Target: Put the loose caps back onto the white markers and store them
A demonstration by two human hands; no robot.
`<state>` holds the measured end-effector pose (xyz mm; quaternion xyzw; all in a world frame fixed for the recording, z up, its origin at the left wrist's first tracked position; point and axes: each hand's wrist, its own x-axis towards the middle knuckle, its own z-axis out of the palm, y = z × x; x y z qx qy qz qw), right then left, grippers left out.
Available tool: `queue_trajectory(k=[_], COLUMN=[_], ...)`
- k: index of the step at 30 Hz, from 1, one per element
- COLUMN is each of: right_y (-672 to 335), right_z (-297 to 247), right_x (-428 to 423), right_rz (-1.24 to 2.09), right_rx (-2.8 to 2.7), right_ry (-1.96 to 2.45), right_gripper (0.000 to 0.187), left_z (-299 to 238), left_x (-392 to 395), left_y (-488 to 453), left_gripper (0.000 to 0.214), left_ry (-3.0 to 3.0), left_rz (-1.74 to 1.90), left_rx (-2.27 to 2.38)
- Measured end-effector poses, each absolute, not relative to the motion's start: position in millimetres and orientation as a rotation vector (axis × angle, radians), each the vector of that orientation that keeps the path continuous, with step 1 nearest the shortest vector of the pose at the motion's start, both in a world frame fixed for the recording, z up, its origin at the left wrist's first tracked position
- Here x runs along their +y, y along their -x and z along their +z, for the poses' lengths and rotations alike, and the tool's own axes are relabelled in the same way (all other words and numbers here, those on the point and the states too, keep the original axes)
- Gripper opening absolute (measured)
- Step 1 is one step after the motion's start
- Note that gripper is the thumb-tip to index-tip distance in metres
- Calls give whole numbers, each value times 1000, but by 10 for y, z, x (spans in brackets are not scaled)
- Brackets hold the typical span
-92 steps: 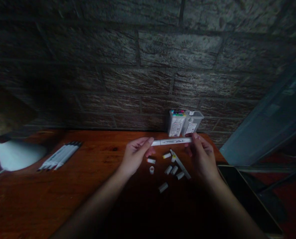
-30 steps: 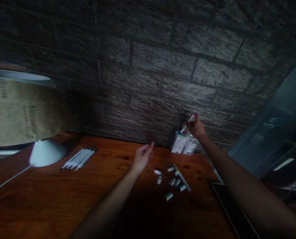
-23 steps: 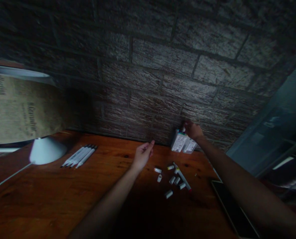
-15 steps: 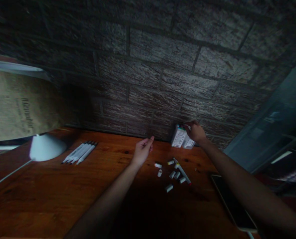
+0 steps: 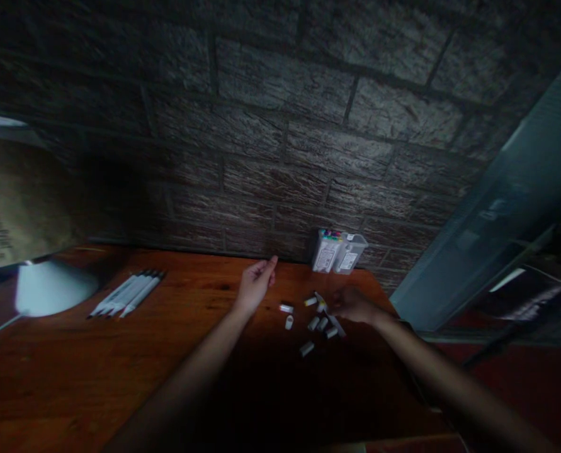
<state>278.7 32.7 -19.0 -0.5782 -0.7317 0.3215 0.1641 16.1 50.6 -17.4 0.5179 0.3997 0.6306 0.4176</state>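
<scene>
My left hand [image 5: 254, 286] hovers over the desk with its fingers curled and the thumb against them; whatever they may hold is too small or hidden. My right hand [image 5: 356, 305] is low over the desk, its fingertips at a white marker [image 5: 337, 326] that lies slantwise. Motion blur and dim light hide whether it grips the marker. Around the marker lie several loose short caps, among them a pale cap [image 5: 307, 348], an upright cap [image 5: 289, 323] and a yellow-ended cap [image 5: 310, 302].
By the brick wall [image 5: 261, 138] stand a case of coloured markers [image 5: 325, 255] and a clear case [image 5: 349, 258]. Several white markers [image 5: 128, 294] lie in a row at left, beside a lamp base [image 5: 53, 287] on the wooden desk [image 5: 176, 352]. A dark phone is mostly behind my right arm.
My right hand has come down from the cases to the marker among the caps. My left hand keeps its closed pose. The view has turned to the right.
</scene>
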Motion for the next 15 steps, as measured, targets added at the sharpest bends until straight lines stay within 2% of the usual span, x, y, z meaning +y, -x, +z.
queue_trajectory(k=[6, 8, 12, 15], right_y=[-2841, -2968, -3346, -3552], right_z=[-136, 71, 704, 1057], right_x=[381, 414, 657, 944], right_rz=[823, 756, 439, 163], right_rx=[-2001, -1958, -1774, -1620], right_ry=[1638, 1584, 1515, 1548], right_gripper=[13, 15, 32, 33], left_z=[-186, -178, -162, -155], left_x=[540, 534, 509, 491], left_y=[-142, -145, -161, -170], left_gripper=[47, 47, 46, 47], left_ry=[-1304, -1302, -1293, -1292], left_rz=[1589, 1585, 1581, 1572], left_rx=[1003, 1002, 1005, 1005])
